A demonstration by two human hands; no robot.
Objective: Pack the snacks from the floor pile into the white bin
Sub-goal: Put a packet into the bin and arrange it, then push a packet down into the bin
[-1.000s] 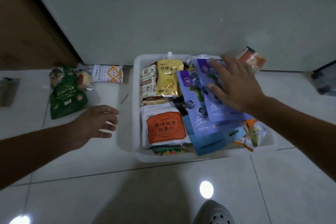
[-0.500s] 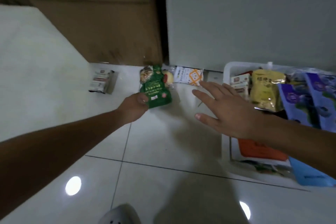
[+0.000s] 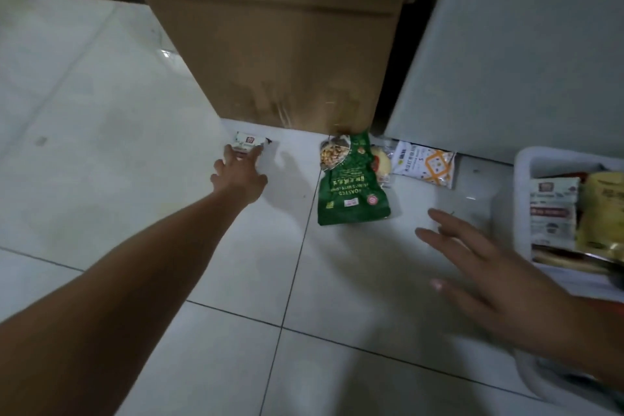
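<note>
Head view: half a second ago the left hand was at the near edge of the green pouch. It has since gone further left and away from the person, and its outstretched fingers now lie on the small white packet at the foot of the cardboard box. The fingers look straight rather than curled, so the hand is open and touching the packet, not gripping it. The right hand has drawn back towards the person. It hovers over the floor just beside the white bin, fingers spread and holding nothing. The green pouch lies where it lay before, with neither hand on it.

Four snacks are on the floor:
- the small white packet under the left fingers;
- the green pouch, flat on the tiles;
- one clear-wrapped yellow snack, touching the pouch's right side;
- one white-and-orange packet, just beyond that, against the pale panel.

There is one bin, cut off by the right edge of the frame. Its visible corner shows one white-and-red packet and one yellow pouch side by side. A third, flat pack lies nearer the person and is too dim to make out.
</note>
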